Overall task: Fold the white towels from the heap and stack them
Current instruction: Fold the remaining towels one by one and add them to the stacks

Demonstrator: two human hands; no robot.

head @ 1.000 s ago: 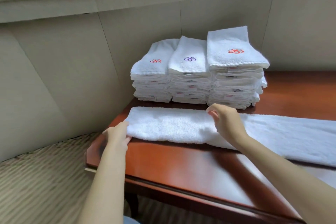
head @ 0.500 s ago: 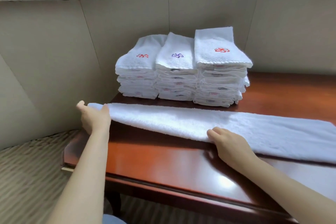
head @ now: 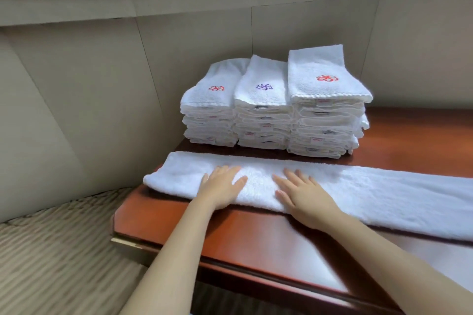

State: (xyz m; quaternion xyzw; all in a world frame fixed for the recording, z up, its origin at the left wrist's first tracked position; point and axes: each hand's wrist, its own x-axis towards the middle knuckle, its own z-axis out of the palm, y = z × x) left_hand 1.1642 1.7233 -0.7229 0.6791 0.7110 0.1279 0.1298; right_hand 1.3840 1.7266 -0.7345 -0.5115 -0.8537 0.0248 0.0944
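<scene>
Both hands lie flat with fingers spread on the towel (head: 345,194), left hand (head: 221,190) beside right hand (head: 302,201), likely pressing the lengthwise fold smooth; the towel stretches as a long strip across the table (head: 256,233), just before three stacks (head: 273,107), ready for cross-folding.
</scene>
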